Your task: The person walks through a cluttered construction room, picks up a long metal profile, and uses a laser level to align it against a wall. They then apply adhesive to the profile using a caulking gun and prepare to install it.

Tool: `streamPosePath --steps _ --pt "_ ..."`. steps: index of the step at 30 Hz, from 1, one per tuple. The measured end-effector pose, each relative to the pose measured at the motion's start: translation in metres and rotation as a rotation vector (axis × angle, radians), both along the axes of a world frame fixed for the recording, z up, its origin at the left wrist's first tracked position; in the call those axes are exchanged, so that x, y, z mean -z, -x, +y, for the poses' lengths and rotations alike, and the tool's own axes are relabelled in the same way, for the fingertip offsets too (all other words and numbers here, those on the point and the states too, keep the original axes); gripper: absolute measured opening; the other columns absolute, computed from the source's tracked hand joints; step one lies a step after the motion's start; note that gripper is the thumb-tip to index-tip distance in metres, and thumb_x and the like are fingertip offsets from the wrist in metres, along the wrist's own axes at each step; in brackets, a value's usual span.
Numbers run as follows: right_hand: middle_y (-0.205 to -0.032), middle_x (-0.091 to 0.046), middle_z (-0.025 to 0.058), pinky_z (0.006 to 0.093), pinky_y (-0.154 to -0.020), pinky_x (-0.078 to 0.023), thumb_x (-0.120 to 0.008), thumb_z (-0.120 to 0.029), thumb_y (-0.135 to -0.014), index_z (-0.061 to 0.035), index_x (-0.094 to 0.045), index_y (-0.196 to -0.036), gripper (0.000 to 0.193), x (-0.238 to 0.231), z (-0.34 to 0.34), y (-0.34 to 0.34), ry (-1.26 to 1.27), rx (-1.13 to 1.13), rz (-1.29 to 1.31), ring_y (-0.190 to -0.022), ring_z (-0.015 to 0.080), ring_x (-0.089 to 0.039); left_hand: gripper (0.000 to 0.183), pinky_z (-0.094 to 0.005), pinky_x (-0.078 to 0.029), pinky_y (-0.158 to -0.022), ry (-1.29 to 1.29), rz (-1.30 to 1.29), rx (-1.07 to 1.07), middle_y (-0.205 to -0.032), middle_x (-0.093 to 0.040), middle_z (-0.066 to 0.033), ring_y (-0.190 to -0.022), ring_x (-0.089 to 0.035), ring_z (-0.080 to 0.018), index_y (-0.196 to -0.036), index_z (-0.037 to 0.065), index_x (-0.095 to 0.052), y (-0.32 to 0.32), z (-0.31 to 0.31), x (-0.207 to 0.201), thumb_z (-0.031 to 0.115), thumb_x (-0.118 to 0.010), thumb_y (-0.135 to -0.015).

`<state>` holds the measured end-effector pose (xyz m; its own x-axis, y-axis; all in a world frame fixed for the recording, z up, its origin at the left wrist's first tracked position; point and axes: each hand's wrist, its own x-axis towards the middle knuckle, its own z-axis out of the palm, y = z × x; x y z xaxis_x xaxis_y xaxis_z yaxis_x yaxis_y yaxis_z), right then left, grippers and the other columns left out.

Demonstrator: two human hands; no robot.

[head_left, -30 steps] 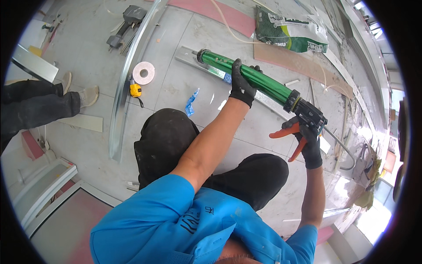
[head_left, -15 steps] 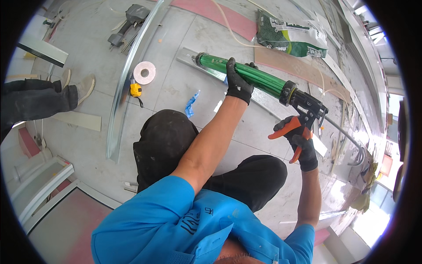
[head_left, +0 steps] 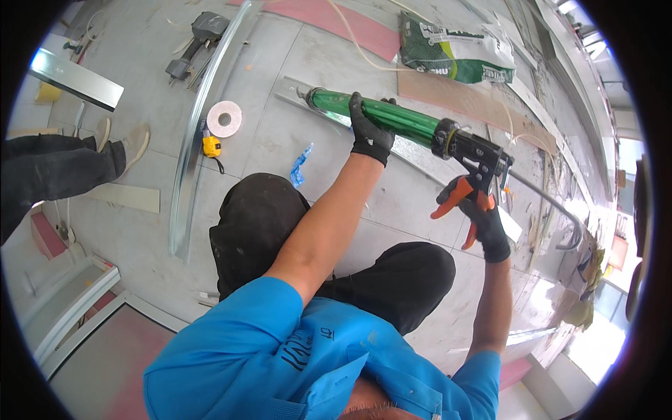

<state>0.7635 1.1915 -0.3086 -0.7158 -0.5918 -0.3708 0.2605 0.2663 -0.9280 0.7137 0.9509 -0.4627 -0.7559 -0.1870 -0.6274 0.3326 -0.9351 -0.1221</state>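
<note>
A caulking gun [head_left: 413, 124] with a green see-through barrel spans the space ahead of me, its nose toward the left. My left hand [head_left: 371, 126], in a black glove, is wrapped round the barrel near its middle. My right hand [head_left: 483, 213], gloved too, grips the orange-covered handle and trigger at the gun's rear. From the back end the bent metal plunger rod [head_left: 553, 201] sticks out to the right. Beneath the gun a metal profile strip [head_left: 290, 92] lies on the tiled floor. A crumpled blue wrapper [head_left: 301, 166] lies just left of my left forearm.
A long metal channel [head_left: 187, 168] runs along the left, beside a roll of tape [head_left: 225, 119] and a yellow tape measure [head_left: 211, 145]. A power tool [head_left: 199, 42] lies far left; a green-and-white bag [head_left: 458, 50] lies far right. Another person's legs [head_left: 63, 164] stand at left.
The caulking gun has shifted slightly left in view, with both my hands still on it. At the left, a metal profile above the other person's feet has moved right and tilted.
</note>
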Motion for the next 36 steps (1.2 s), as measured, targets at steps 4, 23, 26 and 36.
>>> streamPosePath --steps 4,23,26,36 --pt "-0.106 -0.063 0.0189 0.0418 -0.096 -0.044 -0.059 -0.017 -0.079 0.0026 -0.05 -0.117 0.044 -0.036 0.036 -0.007 -0.082 0.015 0.023 -0.103 0.0298 -0.061 0.058 -0.0481 -0.051 -0.086 0.059 0.107 0.081 -0.099 -0.055 -0.0152 -0.089 -0.059 -0.0316 -0.111 0.004 -0.043 -0.021 0.041 -0.024 0.049 -0.064 -0.08" --pt "-0.095 -0.062 0.0167 0.0438 -0.089 -0.049 -0.056 -0.02 -0.079 0.0027 -0.049 -0.11 0.039 -0.023 0.178 -0.158 0.042 0.688 -0.212 -0.094 0.0303 -0.063 0.05 -0.0411 -0.054 -0.083 0.063 0.183 0.82 -0.101 -0.061 -0.0113 -0.092 -0.063 -0.0261 -0.11 0.009 -0.05 -0.071 0.211 0.006 0.05 -0.063 -0.084" --pt "-0.098 -0.062 0.0181 0.0449 -0.09 -0.049 -0.055 -0.016 -0.074 0.0024 -0.049 -0.111 0.042 -0.037 0.177 -0.173 -0.007 0.763 -0.226 -0.098 0.0318 -0.063 0.053 -0.0424 -0.053 -0.086 -0.001 0.18 0.947 -0.1 -0.063 -0.0132 -0.095 -0.063 -0.0273 -0.108 0.006 -0.052 -0.075 0.218 -0.015 0.052 -0.064 -0.084" --pt "-0.09 -0.06 0.016 0.0471 -0.082 -0.051 -0.06 -0.019 -0.081 0.001 -0.049 -0.109 0.036 -0.04 0.202 -0.277 0.216 1.212 -0.199 -0.09 0.0314 -0.063 0.051 -0.0475 -0.05 -0.093 -0.066 0.326 1.344 -0.101 -0.059 -0.0114 -0.1 -0.061 -0.0283 -0.108 0.009 -0.049 -0.103 0.321 -0.019 0.05 -0.067 -0.083"
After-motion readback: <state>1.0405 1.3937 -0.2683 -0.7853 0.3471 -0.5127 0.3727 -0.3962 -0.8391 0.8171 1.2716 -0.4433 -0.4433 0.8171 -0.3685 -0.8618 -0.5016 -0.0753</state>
